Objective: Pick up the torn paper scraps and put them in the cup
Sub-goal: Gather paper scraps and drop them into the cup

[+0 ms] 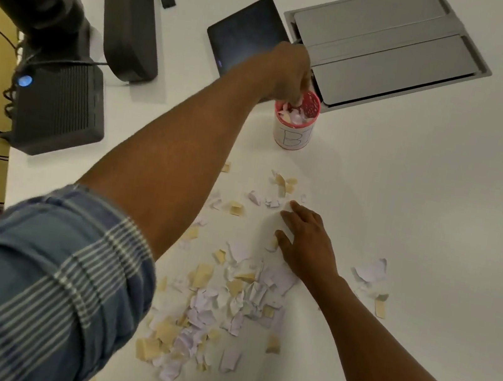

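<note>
Head cam: we see the left hand (283, 72) over the cup (294, 124), fingers bunched down at its mouth; fingertips hidden, so grip can't be told. Right hand (308, 242) lies open, flat on the table (436, 219). Paper scraps (218, 310) lie around and below it, some under the palm.

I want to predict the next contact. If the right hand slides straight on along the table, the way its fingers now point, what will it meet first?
The right hand lies flat, fingers pointing up and left. Just beyond the fingertips lie small white paper scraps, so it would likely meet those first. The cup stands farther along.
</note>
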A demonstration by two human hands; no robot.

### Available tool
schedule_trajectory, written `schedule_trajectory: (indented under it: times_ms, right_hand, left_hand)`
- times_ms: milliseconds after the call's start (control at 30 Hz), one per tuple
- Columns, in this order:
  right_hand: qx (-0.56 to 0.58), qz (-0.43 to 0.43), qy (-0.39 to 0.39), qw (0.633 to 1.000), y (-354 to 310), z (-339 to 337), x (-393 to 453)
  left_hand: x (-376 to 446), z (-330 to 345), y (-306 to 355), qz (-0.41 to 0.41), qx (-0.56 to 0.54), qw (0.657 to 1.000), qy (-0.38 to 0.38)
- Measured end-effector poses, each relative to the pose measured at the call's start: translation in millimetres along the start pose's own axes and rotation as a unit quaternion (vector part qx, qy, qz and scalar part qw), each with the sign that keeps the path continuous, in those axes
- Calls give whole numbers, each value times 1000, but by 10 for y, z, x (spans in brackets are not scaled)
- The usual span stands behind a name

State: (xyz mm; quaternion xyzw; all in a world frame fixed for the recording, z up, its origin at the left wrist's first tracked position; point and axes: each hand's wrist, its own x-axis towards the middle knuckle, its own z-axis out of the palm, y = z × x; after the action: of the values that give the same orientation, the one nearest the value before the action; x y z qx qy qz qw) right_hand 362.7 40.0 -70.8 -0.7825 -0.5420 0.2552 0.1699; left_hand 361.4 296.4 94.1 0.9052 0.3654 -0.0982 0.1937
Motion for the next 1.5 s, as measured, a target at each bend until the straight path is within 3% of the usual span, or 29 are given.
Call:
schedule_trajectory:
  times_ms: [133,267,467,633,767,933,1100,1267,1367,1500]
  right_hand:
    - [-5,7,-7,1000,-49,-34,11]
    - [20,9,11,1000,-139,-69,-95]
    - [-36,-19,38,998,-226,-34,-574]
    - [-78,43,-20,996,-275,89,-903]
    - [-80,31,-64,994,-360,211,-1056]
    - [-135,-39,-100,985,-524,308,-1186]
    - [-209,-130,-114,962,-630,343,-1247]
    - [-196,-137,-101,966,-650,321,-1202]
    - [-143,-123,-83,979,-633,315,-1127]
    - [16,-27,-32,999,-684,231,-1025]
  left_hand:
    - [-673,241,-311,-9,-112,981,159]
    - [-1548,839,-673,-64,-224,945,229]
    - [-2868,1836,-947,-176,-251,931,198]
    - [-3623,2320,-820,-199,-197,952,122]
    - [-3866,2487,-686,-280,-139,948,52]
    - [-3905,2581,-586,-237,-143,961,-1]
    - [-3760,2635,-469,-179,-111,977,34]
    - [-3664,2669,-488,-147,-134,976,91]
    - [-3606,2624,-566,-164,-200,960,107]
    - [-3533,2460,-628,-238,-301,914,132]
